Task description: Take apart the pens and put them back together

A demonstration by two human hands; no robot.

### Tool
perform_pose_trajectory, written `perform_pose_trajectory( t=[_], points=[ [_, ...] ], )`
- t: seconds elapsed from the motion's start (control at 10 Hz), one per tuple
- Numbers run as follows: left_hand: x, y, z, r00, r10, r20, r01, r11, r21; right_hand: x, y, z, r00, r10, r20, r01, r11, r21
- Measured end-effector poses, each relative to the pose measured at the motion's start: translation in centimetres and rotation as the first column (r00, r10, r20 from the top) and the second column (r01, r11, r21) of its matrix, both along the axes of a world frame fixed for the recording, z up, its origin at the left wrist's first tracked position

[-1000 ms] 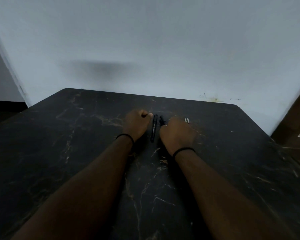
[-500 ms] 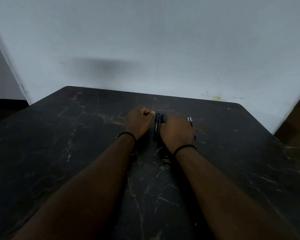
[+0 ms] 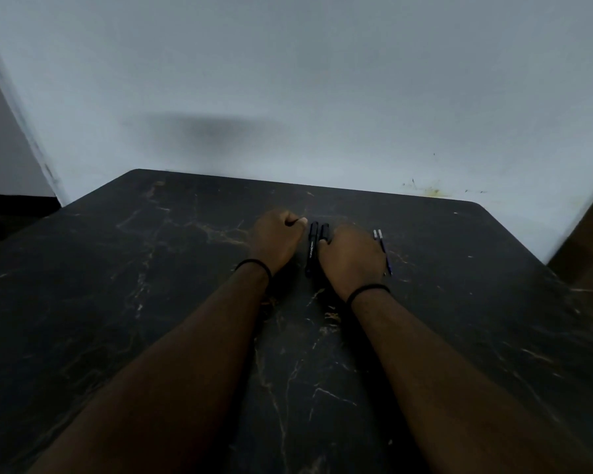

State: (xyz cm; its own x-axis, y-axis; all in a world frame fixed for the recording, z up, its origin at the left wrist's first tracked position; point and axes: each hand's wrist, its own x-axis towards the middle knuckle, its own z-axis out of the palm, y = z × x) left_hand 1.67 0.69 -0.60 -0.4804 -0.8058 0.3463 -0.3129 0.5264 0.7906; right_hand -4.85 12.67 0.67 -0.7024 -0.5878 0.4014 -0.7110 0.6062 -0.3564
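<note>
Dark marble-look surface [image 3: 151, 302] w/ pale veins, pushed up against a pale blue-grey wall [image 3: 288, 80]; light is dim. Both forearms reach fwd from the near edge, each w/ a thin black band at the wrist: L band [image 3: 254, 265], R band [image 3: 368, 290]. L hand [image 3: 276, 239] rests knuckles-up on the surface, fingers curled into a loose fist, thumb tip showing at its far right side; can't tell if anything is inside it. R hand [image 3: 351, 256] also lies back-up, fingers curled under; whether it grips anything can't be told, fingers are hidden under the hand. Between the two hands lie 2 black pens, roughly parallel, pointing away from the person. Pen 1 [image 3: 311, 248] is the longer visible one, w/ pale lettering along the barrel, lying free in the gap, just beside the L hand's thumb side; contact not clear. Pen 2 [image 3: 324, 231] sits right next to pen 1 on its R side; only its far end shows, the rest goes under the R hand's knuckles. Just R of the R hand, 2 thin refills [image 3: 380, 242] w/ light tips at the far end and bluish stems lie side by side on the surface, partly hidden by the hand's edge. Yellowish stain [image 3: 432, 191] on the wall just above the surface's far R edge.
</note>
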Motion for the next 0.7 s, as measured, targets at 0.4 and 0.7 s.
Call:
perform_pose_trajectory(
  t=[0.4,0.7],
  points=[
    [0.11,0.17,0.03,1.0,-0.007,-0.003,0.007,1.0,0.006,-0.18,-0.11,-0.02,1.0,0.014,-0.019,-0.014,1.0,0.023],
    [0.18,0.18,0.05,1.0,-0.005,-0.003,0.005,1.0,0.011,-0.42,0.14,-0.13,0.999,-0.021,0.048,0.023,0.999,-0.049]
  ],
)
